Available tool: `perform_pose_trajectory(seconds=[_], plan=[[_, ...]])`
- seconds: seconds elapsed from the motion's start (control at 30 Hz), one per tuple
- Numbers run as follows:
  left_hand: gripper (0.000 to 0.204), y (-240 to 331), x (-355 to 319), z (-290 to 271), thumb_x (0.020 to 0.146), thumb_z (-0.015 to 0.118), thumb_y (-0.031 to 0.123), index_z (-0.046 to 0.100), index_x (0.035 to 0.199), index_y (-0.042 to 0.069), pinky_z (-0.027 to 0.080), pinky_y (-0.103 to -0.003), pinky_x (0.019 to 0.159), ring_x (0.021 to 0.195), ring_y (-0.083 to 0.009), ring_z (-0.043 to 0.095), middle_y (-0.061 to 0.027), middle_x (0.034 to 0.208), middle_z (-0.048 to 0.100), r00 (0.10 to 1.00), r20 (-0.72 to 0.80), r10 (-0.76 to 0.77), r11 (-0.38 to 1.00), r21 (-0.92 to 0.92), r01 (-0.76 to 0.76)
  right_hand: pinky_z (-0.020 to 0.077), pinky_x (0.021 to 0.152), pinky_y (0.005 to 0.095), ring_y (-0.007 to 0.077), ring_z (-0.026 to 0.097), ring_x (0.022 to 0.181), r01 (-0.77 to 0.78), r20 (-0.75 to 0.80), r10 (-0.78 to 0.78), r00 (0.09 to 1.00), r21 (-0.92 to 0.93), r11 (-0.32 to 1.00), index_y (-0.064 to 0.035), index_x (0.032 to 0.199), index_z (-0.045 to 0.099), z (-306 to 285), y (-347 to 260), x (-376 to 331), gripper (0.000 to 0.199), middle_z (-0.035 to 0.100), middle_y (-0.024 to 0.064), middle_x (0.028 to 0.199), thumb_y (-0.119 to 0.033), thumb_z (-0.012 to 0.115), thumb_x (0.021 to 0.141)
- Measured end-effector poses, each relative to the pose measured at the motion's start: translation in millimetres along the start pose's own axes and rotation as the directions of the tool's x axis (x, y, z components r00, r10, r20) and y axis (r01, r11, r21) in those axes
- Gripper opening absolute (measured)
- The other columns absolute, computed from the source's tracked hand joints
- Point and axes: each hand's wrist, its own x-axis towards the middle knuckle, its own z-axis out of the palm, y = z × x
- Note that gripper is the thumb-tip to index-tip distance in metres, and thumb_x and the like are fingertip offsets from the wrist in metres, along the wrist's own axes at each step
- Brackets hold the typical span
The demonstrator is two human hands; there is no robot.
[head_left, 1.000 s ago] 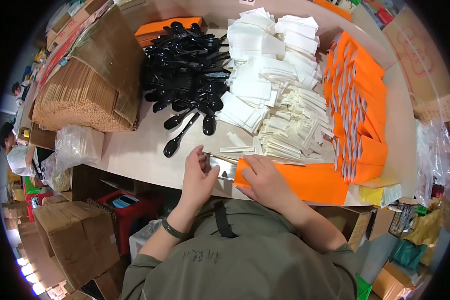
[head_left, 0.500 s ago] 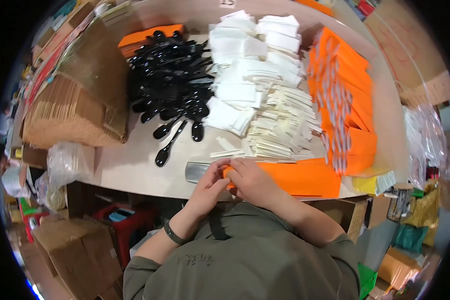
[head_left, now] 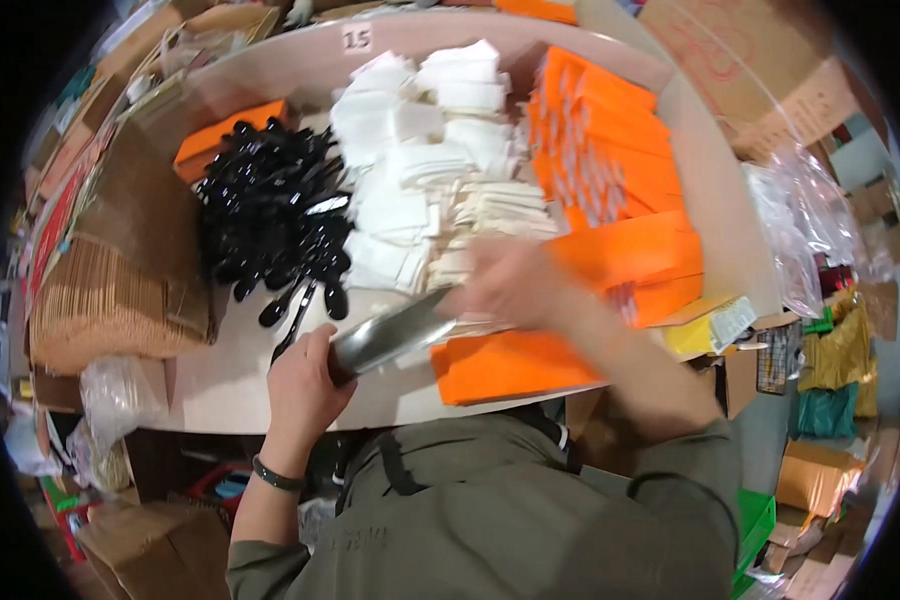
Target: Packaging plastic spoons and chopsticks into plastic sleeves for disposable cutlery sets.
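A clear, shiny plastic sleeve (head_left: 390,335) was gripped at its lower end by the left hand (head_left: 305,385), fingers curled around it, just above the near edge of the desk (head_left: 220,385). The sleeve was angled up and to the right, toward the right hand (head_left: 510,285). That hand was motion-blurred over the stack of thin paper-wrapped sticks (head_left: 495,215), so whether it was spread or pinching something couldn't really be told.

A flat orange packet (head_left: 510,365) was lying just right of the sleeve, at the desk's front edge. More orange packets (head_left: 610,170) were piled along the right side, with folded white napkins (head_left: 410,150) in the middle and a heap of black plastic spoons (head_left: 270,215) to the left of those. A bundle of brown paper bags (head_left: 110,300) was stacked at the far left. A dark wristband (head_left: 275,475) was seen on the left wrist.
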Motion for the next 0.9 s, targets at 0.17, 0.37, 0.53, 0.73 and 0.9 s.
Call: perform_pose_trajectory(seconds=[0.17, 0.37, 0.53, 0.73, 0.9], plan=[[0.038, 6, -34, 25, 0.073, 0.075, 0.019, 0.056, 0.100, 0.001, 0.050, -0.034, 0.068, 0.073, -0.0198, 0.060, -0.0092, 0.079, 0.061, 0.862, 0.492, -0.118, 0.686, -0.587, 0.429, 0.0441, 0.095, 0.0487, 0.0383, 0.056, 0.109, 0.209, 0.148, -0.171, 0.974, -0.309, 0.928, -0.0039, 0.085, 0.065, -42, 30, -47, 0.035, 0.058, 0.0195, 0.120, -0.031, 0.084, 0.072], [0.052, 70, -19, 41, 0.073, 0.070, 0.010, 0.056, 0.123, 0.002, 0.050, -0.034, 0.081, 0.090, -0.0251, 0.058, -0.0163, 0.107, 0.058, 0.822, 0.402, 0.402, 0.515, -0.842, 0.160, 0.0454, 0.096, 0.0487, 0.0413, 0.051, 0.120, 0.197, 0.517, -0.116, 0.848, -0.106, 0.975, 0.0031, 0.095, 0.062, 50, -1, -72, 0.050, 0.054, 0.0241, 0.126, -0.041, 0.077, 0.079], [0.035, 37, -28, 21, 0.074, 0.072, 0.012, 0.058, 0.105, 0.002, 0.051, -0.039, 0.071, 0.077, -0.0311, 0.062, -0.0138, 0.083, 0.061, 0.803, 0.575, -0.160, 0.659, -0.543, 0.520, 0.0502, 0.075, 0.0433, 0.0354, 0.062, 0.094, -0.056, 0.178, 0.100, 0.979, -0.238, 0.970, -0.0010, 0.083, 0.063, 55, -41, -76, 0.042, 0.065, 0.0184, 0.099, -0.042, 0.072, 0.085], [0.054, 9, -62, 37, 0.071, 0.079, 0.014, 0.057, 0.119, 0.006, 0.052, -0.041, 0.073, 0.086, -0.0348, 0.064, -0.0132, 0.096, 0.062, 0.959, 0.161, -0.233, 0.935, -0.235, 0.267, 0.0495, 0.058, 0.0472, 0.0351, 0.065, 0.066, -0.426, 0.268, 0.508, 0.819, -0.310, 0.850, -0.0053, 0.077, 0.062, 85, -54, -65, 0.032, 0.065, 0.0145, 0.068, -0.033, 0.060, 0.094], [0.071, -9, -76, 9, 0.065, 0.087, 0.016, 0.056, 0.127, 0.008, 0.054, -0.040, 0.077, 0.089, -0.0339, 0.065, -0.0135, 0.098, 0.063, 0.917, 0.387, -0.100, 0.973, -0.155, 0.171, 0.0514, 0.063, 0.0507, 0.0382, 0.066, 0.070, -0.543, 0.255, 0.574, 0.778, -0.185, 0.819, -0.0032, 0.084, 0.062, 92, -44, -61, 0.022, 0.066, 0.0178, 0.073, -0.024, 0.060, 0.090]])
